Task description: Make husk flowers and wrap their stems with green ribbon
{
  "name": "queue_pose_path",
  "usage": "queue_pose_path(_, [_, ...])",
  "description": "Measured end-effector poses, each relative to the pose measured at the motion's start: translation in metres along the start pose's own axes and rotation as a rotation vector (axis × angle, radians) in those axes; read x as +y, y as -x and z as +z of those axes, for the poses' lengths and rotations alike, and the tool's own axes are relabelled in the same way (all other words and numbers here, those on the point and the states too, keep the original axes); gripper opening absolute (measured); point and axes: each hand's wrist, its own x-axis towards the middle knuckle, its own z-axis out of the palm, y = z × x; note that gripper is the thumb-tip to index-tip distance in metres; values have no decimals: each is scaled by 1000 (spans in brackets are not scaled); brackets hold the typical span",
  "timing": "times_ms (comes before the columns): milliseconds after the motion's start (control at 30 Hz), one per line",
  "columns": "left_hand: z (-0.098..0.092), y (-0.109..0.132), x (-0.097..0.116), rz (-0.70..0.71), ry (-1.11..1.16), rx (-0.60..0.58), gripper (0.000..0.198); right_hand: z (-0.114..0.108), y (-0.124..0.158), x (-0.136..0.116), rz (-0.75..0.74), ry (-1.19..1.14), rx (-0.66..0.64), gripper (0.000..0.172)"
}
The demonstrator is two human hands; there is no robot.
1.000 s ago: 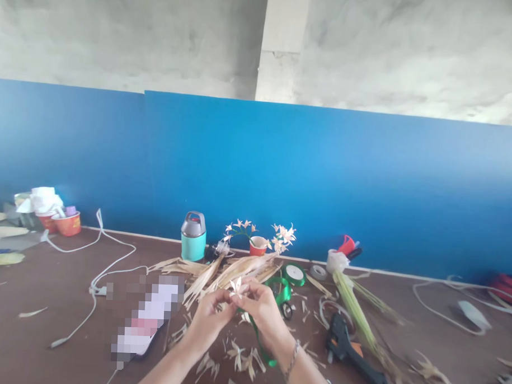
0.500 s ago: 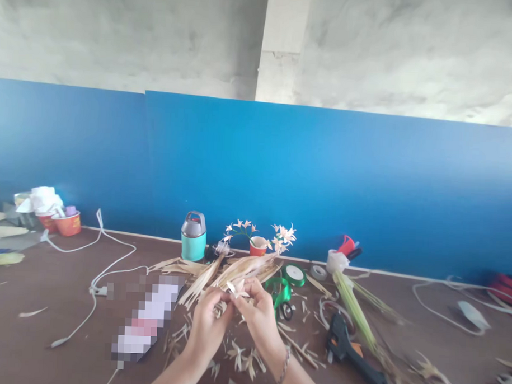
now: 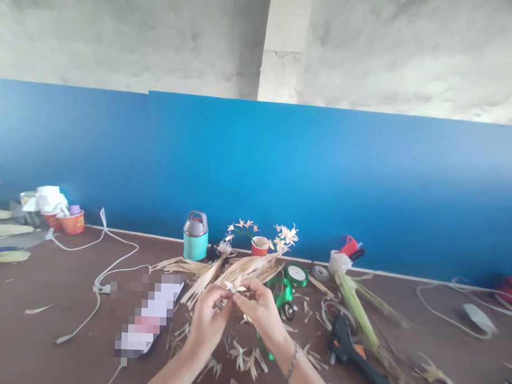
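Note:
Both my hands meet over the middle of the table, fingertips pinched around a small pale husk flower. My left hand grips its left side between thumb and forefinger. From the other side, my right hand, with a bracelet on the wrist, pinches the petals. Part of the flower is hidden behind the fingers. Just beyond lie dried corn husks. Below the hands are loose cut husk petals. A green ribbon and its spool sit right of my right hand.
A black glue gun and a bundle of green stalks lie to the right. At the back stand a teal flask and a red cup beside finished flowers. A blurred-out phone and white cable are left.
The flower between my fingertips has turned and now shows less of its petals. My right fingers have shifted slightly over it. A strip of green ribbon now shows beneath my right wrist.

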Motion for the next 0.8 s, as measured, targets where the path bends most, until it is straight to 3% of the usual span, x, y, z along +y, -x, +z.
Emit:
queue_pose_path(267, [0, 2, 4, -10, -32, -25, 15, -3, -3, 1, -45, 4, -14, 14])
queue_pose_path(633, [-1, 1, 8, 70, -197, 21, 14, 6, 4, 8, -220, 155, 137, 10])
queue_pose_path(800, [-2, 2, 6, 25, -118, 17, 16, 5, 4, 5, -136, 144, 104, 9])
